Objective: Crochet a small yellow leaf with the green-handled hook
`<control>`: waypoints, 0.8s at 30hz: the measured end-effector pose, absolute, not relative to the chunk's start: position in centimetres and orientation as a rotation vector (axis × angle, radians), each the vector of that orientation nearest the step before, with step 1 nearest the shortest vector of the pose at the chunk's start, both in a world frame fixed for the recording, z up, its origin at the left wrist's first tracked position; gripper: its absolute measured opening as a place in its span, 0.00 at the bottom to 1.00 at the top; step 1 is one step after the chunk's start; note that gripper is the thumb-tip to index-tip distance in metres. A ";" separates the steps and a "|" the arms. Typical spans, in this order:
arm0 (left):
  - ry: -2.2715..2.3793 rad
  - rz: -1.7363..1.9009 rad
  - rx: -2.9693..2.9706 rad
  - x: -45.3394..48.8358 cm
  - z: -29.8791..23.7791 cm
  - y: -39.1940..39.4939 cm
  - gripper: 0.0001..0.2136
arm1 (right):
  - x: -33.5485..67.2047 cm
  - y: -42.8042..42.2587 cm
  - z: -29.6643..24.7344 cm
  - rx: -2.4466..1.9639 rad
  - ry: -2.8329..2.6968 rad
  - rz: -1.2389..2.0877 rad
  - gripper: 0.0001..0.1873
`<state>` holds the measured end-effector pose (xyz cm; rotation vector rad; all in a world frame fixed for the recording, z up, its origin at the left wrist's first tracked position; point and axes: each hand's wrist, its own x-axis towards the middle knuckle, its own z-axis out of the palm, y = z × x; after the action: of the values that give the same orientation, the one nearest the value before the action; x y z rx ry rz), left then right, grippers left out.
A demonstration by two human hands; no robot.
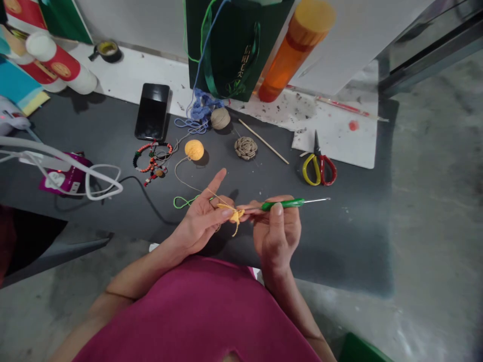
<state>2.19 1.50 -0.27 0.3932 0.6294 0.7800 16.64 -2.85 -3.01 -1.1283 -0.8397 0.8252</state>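
Head camera looks down on a dark grey bench [358,236]. At lower centre the left hand [199,218] pinches a small yellow crochet piece [234,215] between thumb and finger, with the index finger raised and yarn running over it. Just right of it, the right hand [277,234] is closed around the green handle of a crochet hook [283,204], whose tip meets the piece.

At top centre a green bag [237,50] carries gold lettering too small to read. Red-and-white tubes [60,65] at upper left bear round gold labels, also unreadable.

A yellow yarn ball [193,150], a black phone [153,111] and beaded bracelets [153,158] lie on the bench above the hands. Scissors [320,168] with one yellow and one red handle lie at centre right, partly on a stained white sheet [339,125]. Grey concrete floor [433,201] fills the right side.
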 end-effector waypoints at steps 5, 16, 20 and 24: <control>0.632 0.794 0.428 2.1 -0.3 1.5 0.55 | 16.8 -3.2 -2.9 -1.178 -0.853 0.735 0.03; 0.577 0.655 0.366 1.4 -0.1 1.8 0.47 | 17.2 -3.6 -1.8 -1.176 -1.007 0.623 0.03; 0.567 0.649 0.373 1.4 -0.4 1.7 0.42 | 17.3 -3.8 -1.6 -1.130 -0.964 0.781 0.03; 0.563 0.648 0.419 1.4 -0.6 1.7 0.39 | 17.2 -3.7 -1.4 -1.129 -0.948 0.788 0.03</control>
<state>1.39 1.73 -0.56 0.4188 0.5634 0.6481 17.22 -3.74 -1.36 -1.1293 -0.9484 0.7880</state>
